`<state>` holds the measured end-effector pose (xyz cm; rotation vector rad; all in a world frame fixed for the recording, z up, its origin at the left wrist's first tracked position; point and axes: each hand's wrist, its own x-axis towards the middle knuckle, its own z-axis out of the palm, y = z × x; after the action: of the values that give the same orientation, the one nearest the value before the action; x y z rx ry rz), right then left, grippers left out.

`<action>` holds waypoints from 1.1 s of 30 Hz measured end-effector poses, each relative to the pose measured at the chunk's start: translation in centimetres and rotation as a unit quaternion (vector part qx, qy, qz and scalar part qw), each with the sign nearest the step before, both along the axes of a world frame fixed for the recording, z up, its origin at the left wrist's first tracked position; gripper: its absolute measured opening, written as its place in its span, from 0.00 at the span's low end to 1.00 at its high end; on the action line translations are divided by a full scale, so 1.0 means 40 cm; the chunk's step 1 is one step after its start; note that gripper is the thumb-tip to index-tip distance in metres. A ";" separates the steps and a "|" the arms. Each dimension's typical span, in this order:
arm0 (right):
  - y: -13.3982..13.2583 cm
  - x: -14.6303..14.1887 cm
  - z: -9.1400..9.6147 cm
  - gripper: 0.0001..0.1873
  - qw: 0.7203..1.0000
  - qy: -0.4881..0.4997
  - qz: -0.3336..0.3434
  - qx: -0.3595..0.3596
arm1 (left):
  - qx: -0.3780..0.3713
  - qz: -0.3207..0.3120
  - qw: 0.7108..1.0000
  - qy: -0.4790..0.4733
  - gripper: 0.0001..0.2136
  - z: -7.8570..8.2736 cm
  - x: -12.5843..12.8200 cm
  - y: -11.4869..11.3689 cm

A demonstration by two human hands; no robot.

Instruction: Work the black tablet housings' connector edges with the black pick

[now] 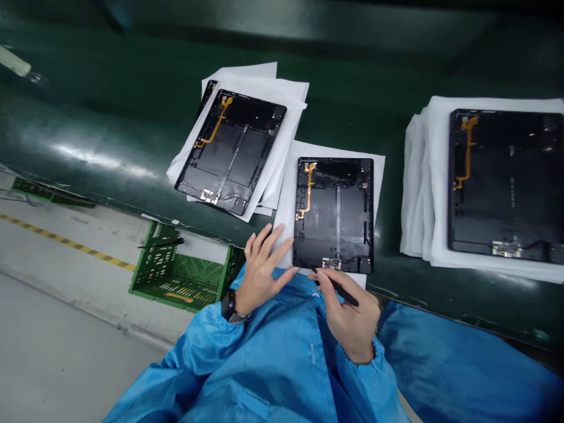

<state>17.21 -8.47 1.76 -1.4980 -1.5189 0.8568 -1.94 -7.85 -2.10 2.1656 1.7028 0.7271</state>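
Observation:
An opened black tablet chassis (333, 214) with an orange flex cable lies on a white sheet (378, 164) at the near edge of the dark green belt. My left hand (263, 264) rests with fingers spread at the chassis's lower left corner, touching the sheet. My right hand (350, 320) pinches a thin black stylus-like tool (338, 288), its tip near the small connector board at the chassis's bottom edge. Both arms wear blue sleeves; a watch sits on my left wrist.
A second open chassis (231, 153) lies tilted on stacked white sheets to the upper left. A third one (506, 185) rests on a thick white stack at right. A green plastic crate (185, 270) stands on the grey floor below left, by a yellow-striped floor line.

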 end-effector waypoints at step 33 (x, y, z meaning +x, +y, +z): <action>0.007 0.017 -0.013 0.10 0.999 0.035 0.027 0.001 | 0.006 -0.003 1.000 -0.003 0.24 0.000 0.000 0.001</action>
<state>17.90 -8.18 1.24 -1.4167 -1.5149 0.9305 -1.92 -7.79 -2.10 2.1724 1.6928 0.7440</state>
